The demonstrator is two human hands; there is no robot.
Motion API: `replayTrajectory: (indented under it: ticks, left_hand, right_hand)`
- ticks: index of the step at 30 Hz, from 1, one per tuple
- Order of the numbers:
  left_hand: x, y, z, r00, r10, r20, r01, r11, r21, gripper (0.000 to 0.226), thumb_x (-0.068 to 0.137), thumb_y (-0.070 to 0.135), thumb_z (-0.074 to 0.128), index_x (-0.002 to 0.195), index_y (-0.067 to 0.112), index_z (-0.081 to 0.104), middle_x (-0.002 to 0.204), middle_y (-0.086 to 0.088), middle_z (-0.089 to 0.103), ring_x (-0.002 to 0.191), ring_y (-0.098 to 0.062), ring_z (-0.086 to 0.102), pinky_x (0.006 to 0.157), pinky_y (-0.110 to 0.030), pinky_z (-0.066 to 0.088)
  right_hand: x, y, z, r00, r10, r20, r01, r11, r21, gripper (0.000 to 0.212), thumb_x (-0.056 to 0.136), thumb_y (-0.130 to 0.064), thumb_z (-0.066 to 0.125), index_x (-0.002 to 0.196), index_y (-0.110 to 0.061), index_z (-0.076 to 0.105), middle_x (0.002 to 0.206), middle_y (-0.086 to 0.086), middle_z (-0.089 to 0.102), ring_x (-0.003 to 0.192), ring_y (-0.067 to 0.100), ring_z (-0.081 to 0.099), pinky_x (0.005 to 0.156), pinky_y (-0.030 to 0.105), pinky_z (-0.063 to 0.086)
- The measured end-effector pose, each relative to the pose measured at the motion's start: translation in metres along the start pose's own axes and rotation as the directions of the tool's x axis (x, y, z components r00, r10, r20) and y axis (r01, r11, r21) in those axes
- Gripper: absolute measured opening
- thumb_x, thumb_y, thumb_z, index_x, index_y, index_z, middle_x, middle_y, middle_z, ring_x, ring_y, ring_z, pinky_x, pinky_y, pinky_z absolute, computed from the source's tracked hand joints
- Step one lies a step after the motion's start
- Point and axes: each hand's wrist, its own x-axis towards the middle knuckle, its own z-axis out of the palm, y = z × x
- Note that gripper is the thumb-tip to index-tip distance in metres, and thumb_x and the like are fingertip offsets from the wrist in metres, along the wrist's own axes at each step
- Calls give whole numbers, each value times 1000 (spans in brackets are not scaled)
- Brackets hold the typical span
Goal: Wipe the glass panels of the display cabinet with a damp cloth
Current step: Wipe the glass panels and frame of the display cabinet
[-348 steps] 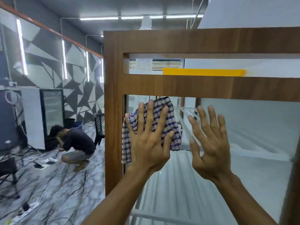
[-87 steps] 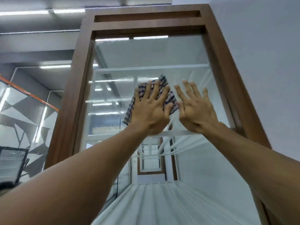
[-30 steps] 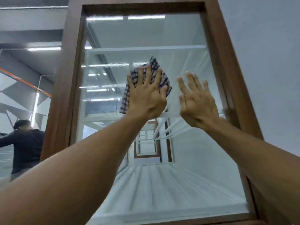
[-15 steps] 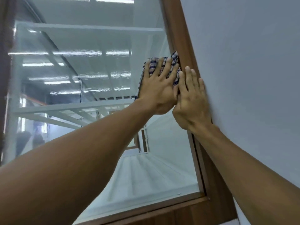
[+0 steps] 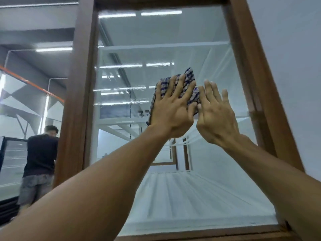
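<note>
A tall display cabinet with a brown wooden frame (image 5: 79,94) fills the view, its glass panel (image 5: 173,197) in front of me. My left hand (image 5: 172,112) lies flat with straight fingers on a blue-and-white checked cloth (image 5: 190,78), pressing it against the glass near the panel's middle. Just to its right, my right hand (image 5: 215,115) rests open on the bare glass, fingers straight and pointing up, its thumb touching the cloth's edge. White shelves show through the glass.
A plain grey wall (image 5: 286,58) runs along the cabinet's right side. At the left a person in a dark shirt (image 5: 40,153) stands with their back to me beside a glass-fronted fridge (image 5: 10,162). Ceiling strip lights (image 5: 53,49) reflect in the glass.
Both hands and the cloth have slid left from the panel's right frame edge back toward the middle of the glass. The person at the left is in view again.
</note>
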Motion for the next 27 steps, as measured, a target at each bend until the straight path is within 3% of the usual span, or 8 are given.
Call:
replayTrajectory:
  ticks: [8, 14, 19, 23, 27]
  left_hand:
    - [-43, -101, -28, 972, -230, -39, 229, 973, -28, 65, 104, 54, 20, 164, 36, 3, 173, 4, -8, 158, -15, -15, 127, -52, -12]
    - [-91, -98, -22, 924, -376, -72, 367, 924, -111, 66, 102, 55, 20, 163, 39, 0, 173, 6, -11, 158, -15, -17, 125, -50, -17]
    - [-98, -53, -6, 995, -99, 19, 100, 995, -32, 66, 103, 56, 18, 164, 38, -2, 172, 4, -15, 157, -15, -21, 125, -48, -18]
    - [-38, -11, 0, 983, -182, -22, 181, 982, -49, 64, 107, 52, 21, 165, 32, -2, 172, -1, -14, 158, -19, -19, 121, -47, -22]
    - [-25, 50, 19, 989, 133, 66, -133, 991, 6, 63, 108, 51, 17, 165, 31, -3, 172, -3, -15, 157, -23, -22, 114, -45, -34]
  right_hand:
    - [16, -79, 28, 993, -113, 41, 114, 993, -24, 67, 101, -40, 15, 162, -14, 5, 170, 14, -3, 158, 29, -6, 126, 58, -6]
    - [-6, -73, 32, 989, -137, 50, 137, 991, 11, 65, 102, -43, 12, 162, -19, 4, 170, 8, -5, 158, 24, -10, 127, 52, -7]
    - [-23, -38, 22, 993, -113, 38, 113, 994, 4, 67, 100, -45, 8, 162, -17, 5, 171, 7, -3, 158, 22, -8, 128, 50, -6]
    - [-32, 2, 8, 999, 20, 35, -19, 1000, -13, 63, 103, -40, 13, 162, -19, 4, 171, 7, -3, 158, 22, -8, 127, 48, -9]
    - [-53, 50, -8, 996, 82, -27, -85, 988, -127, 63, 104, -37, 14, 162, -12, 14, 170, 17, 9, 158, 29, -1, 127, 56, -2]
